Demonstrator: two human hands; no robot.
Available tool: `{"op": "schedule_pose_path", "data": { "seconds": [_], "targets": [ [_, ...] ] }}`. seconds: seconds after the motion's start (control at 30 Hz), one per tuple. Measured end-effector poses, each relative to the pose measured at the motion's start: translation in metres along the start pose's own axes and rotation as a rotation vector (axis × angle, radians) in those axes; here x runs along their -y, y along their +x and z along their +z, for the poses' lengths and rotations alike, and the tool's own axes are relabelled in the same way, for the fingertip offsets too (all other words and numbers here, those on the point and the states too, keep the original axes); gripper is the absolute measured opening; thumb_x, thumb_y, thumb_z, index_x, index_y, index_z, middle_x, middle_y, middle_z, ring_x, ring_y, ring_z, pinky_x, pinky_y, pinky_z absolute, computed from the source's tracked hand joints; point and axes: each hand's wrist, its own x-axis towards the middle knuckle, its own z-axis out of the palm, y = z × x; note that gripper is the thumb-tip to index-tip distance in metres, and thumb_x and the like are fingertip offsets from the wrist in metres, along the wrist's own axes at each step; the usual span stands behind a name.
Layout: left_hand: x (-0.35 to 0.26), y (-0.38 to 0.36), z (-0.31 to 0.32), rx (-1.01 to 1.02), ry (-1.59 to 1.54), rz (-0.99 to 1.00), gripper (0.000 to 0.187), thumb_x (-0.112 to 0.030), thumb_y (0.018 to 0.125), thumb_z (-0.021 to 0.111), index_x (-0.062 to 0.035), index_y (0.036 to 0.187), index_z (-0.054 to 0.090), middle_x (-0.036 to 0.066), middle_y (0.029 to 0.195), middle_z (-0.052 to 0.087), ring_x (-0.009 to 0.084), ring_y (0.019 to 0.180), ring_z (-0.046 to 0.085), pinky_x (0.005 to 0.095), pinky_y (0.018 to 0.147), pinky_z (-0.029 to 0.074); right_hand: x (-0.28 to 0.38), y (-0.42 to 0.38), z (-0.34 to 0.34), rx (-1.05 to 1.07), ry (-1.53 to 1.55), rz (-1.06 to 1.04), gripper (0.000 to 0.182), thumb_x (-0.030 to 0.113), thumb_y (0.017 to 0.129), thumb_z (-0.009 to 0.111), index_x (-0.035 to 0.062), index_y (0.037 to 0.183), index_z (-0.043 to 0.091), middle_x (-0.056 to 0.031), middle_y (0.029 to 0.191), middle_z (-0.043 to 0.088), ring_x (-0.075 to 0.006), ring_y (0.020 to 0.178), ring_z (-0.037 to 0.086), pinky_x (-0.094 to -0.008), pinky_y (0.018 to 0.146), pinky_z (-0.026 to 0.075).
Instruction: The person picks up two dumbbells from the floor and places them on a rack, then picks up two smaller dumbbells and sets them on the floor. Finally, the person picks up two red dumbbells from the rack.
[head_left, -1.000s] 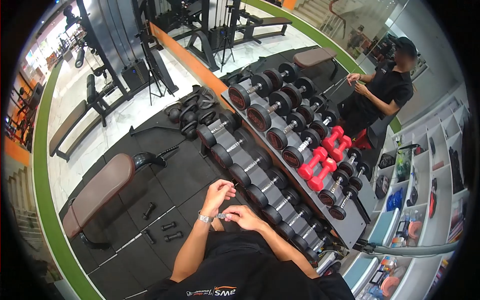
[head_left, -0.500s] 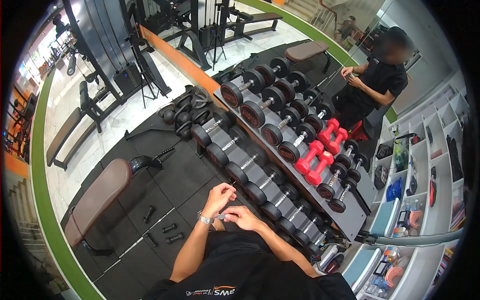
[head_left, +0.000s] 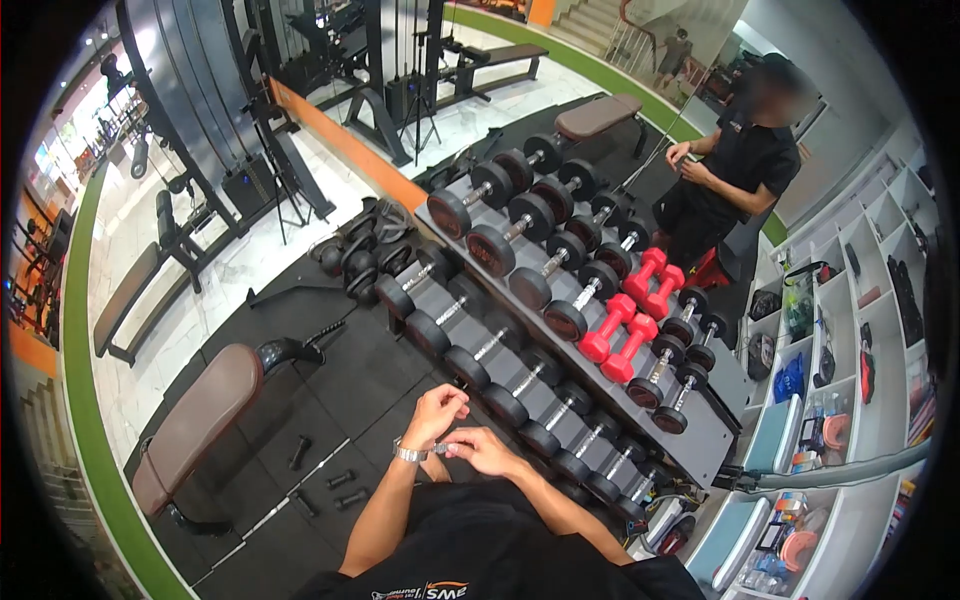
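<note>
A silver metal watch [head_left: 410, 452] circles the wrist of my left hand [head_left: 437, 414], whose fingers are curled in with nothing visible in them. From the right, my right hand [head_left: 482, 449] reaches to that wrist, its thumb and fingers pinched on the watch's band. Beyond both hands is a rack [head_left: 693, 440] of dumbbells, with black ones in rows and red dumbbells [head_left: 630, 345] on its upper shelf. Several small black dumbbells [head_left: 347, 499] lie on the dark floor to the left of my forearms.
A brown padded bench [head_left: 205, 420] stands at the left, kettlebells [head_left: 362, 250] beyond it. White shelves [head_left: 845, 400] with bags and boxes line the right side. A mirror behind the rack shows a reflected person [head_left: 745, 160]. Gym machines [head_left: 225, 110] stand at the back left.
The view has shifted slightly, and my hands appear a little lower in it. My right hand remains at the watch on my left wrist.
</note>
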Motion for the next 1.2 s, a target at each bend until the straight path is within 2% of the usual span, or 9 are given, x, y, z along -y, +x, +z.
{"op": "schedule_pose_path", "data": {
  "seconds": [0.27,0.33,0.43,0.53,0.63,0.73,0.87,1.03,1.2],
  "targets": [
    [-0.008,0.009,0.006,0.024,-0.010,0.024,0.018,-0.017,0.095,0.058,-0.0012,0.098,0.066,0.008,0.085,0.071,0.0149,0.077,0.069,0.0265,0.067,0.052,0.000,-0.006,-0.012,-0.044,0.018,0.089,0.018,0.006,0.096,0.058,-0.0014,0.109,0.067,-0.0098,0.094,0.072,-0.0152,0.090,0.067,-0.0300,0.082,0.052],
    [-0.019,0.007,0.008,0.029,-0.002,0.018,0.022,-0.020,0.095,0.059,0.0003,0.092,0.067,0.007,0.081,0.071,0.0134,0.073,0.067,0.0273,0.064,0.052,-0.017,-0.008,-0.014,-0.136,0.057,0.052,0.016,0.005,0.093,0.059,0.0016,0.105,0.069,-0.0096,0.089,0.072,-0.0175,0.084,0.067,-0.0321,0.078,0.053],
    [-0.022,0.010,0.011,0.189,0.290,0.000,0.030,-0.026,0.095,0.061,0.0018,0.085,0.068,0.007,0.076,0.070,0.0115,0.070,0.065,0.0274,0.062,0.051,-0.017,-0.013,-0.018,-0.156,0.041,0.033,0.016,0.004,0.093,0.059,0.0013,0.104,0.069,-0.0097,0.088,0.071,-0.0177,0.084,0.067,-0.0320,0.078,0.053],
    [-0.037,0.002,0.023,0.168,0.401,0.053,0.037,-0.032,0.095,0.064,0.0024,0.082,0.068,0.008,0.070,0.069,0.0107,0.066,0.063,0.0265,0.060,0.051,-0.018,-0.020,-0.023,-0.188,0.040,0.033,0.016,0.005,0.093,0.058,0.0013,0.105,0.069,-0.0080,0.085,0.070,-0.0164,0.081,0.065,-0.0316,0.077,0.052],
    [-0.039,0.006,0.032,0.159,0.270,0.023,0.032,-0.028,0.096,0.062,0.0020,0.086,0.067,0.009,0.074,0.069,0.0136,0.065,0.065,0.0267,0.059,0.051,-0.022,-0.028,-0.028,-0.205,0.073,0.062,0.017,0.005,0.094,0.058,0.0008,0.107,0.068,-0.0064,0.085,0.069,-0.0140,0.081,0.063,-0.0299,0.077,0.051],
    [-0.033,0.018,0.037,0.104,-0.155,0.043,0.025,-0.023,0.097,0.059,0.0015,0.091,0.064,0.011,0.078,0.070,0.0177,0.066,0.068,0.0279,0.059,0.053,-0.023,-0.034,-0.038,-0.233,0.118,0.127,0.018,0.006,0.096,0.058,-0.0005,0.110,0.067,-0.0049,0.087,0.068,-0.0108,0.082,0.061,-0.0268,0.078,0.050],
    [-0.050,0.022,0.037,-0.053,-0.333,0.055,0.022,-0.020,0.099,0.056,0.0008,0.093,0.061,0.013,0.080,0.069,0.0209,0.069,0.069,0.0295,0.060,0.055,-0.025,-0.045,-0.045,-0.311,0.153,0.140,0.019,0.006,0.095,0.058,0.0000,0.110,0.068,-0.0045,0.087,0.068,-0.0108,0.081,0.061,-0.0265,0.076,0.050],
    [-0.042,0.023,0.050,0.306,0.023,-0.039,0.025,-0.024,0.098,0.059,0.0003,0.099,0.064,0.011,0.081,0.070,0.0162,0.068,0.068,0.0273,0.059,0.053,-0.023,-0.054,-0.052,-0.363,0.064,0.174,0.017,0.007,0.094,0.059,0.0019,0.108,0.068,-0.0056,0.086,0.069,-0.0123,0.080,0.063,-0.0287,0.073,0.050],
    [-0.046,0.026,0.065,0.241,0.129,-0.053,0.032,-0.029,0.096,0.062,0.0025,0.092,0.066,0.012,0.078,0.071,0.0163,0.066,0.068,0.0277,0.057,0.053,-0.027,-0.064,-0.059,-0.415,0.070,0.198,0.018,0.008,0.095,0.058,0.0014,0.108,0.068,-0.0061,0.088,0.070,-0.0130,0.084,0.065,-0.0290,0.077,0.050]
  ]
}}
